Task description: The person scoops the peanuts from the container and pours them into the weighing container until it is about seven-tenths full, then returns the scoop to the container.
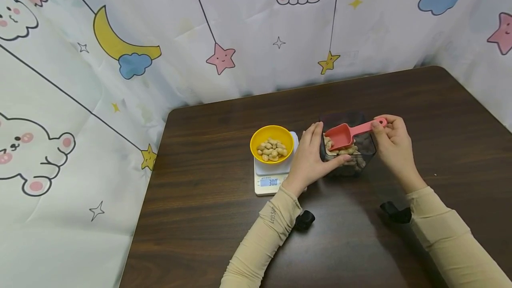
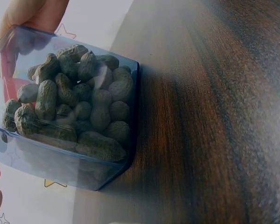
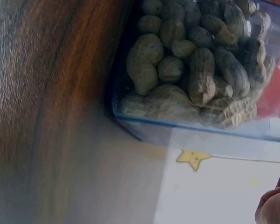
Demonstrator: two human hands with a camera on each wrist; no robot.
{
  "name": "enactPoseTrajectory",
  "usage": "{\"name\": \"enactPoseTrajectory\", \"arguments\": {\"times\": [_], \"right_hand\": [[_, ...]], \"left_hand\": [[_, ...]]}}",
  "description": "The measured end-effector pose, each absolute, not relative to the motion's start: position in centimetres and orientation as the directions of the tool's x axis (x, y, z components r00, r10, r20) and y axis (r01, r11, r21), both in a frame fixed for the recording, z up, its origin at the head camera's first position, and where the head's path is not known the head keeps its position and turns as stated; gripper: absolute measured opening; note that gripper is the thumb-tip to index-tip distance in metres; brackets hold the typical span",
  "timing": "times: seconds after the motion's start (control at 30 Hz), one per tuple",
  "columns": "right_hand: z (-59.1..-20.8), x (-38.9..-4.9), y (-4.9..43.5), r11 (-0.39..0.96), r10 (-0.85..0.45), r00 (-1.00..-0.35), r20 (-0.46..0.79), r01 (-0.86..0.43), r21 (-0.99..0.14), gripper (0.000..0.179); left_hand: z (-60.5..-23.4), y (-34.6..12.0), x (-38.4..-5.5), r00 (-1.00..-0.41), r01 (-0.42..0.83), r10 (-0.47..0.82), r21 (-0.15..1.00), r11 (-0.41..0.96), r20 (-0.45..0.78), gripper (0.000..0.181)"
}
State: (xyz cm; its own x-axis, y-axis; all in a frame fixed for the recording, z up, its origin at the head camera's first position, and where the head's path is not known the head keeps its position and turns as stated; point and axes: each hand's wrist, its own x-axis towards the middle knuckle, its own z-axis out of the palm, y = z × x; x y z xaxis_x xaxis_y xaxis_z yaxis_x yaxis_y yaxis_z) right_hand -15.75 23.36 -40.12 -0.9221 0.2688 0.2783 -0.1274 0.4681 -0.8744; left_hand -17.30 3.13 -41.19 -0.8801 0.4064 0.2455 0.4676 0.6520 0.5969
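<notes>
A clear plastic container of unshelled peanuts stands on the table, between the two hands. The left hand holds its left side, thumb along the front and fingers on the side wall. Pinched by the handle end in the right hand is a pink scoop, its head inside the container among the peanuts. How full the scoop is cannot be told. To the left, a yellow bowl with peanuts sits on a white kitchen scale, whose display appears to read 30.0.
The left forearm partly covers the scale's lower right corner. Black wrist-worn devices hang under both sleeves. The dark wooden table ends at a white patterned curtain behind and on the left.
</notes>
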Motion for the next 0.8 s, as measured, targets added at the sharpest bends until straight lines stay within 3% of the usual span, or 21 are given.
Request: {"name": "enactPoseTrajectory", "arguments": {"times": [0.3,0.63,0.8], "right_hand": [[-39.25,-15.54,23.02,0.543,0.15,-0.945,0.29,-0.167,-0.823,0.021],[-39.92,-15.75,23.33,0.425,0.293,-0.929,0.225,-0.085,-0.901,0.013],[-39.64,-15.95,23.23,0.274,0.364,-0.92,0.146,-0.044,-0.961,0.012]], "left_hand": [[-41.31,3.12,-17.3,-0.88,0.469,0.404,0.594,0.653,0.25,0.095],[-41.46,3.11,-17.39,-0.879,0.471,0.409,0.592,0.654,0.246,0.095],[-41.46,3.07,-17.48,-0.882,0.464,0.406,0.599,0.653,0.241,0.095]]}}
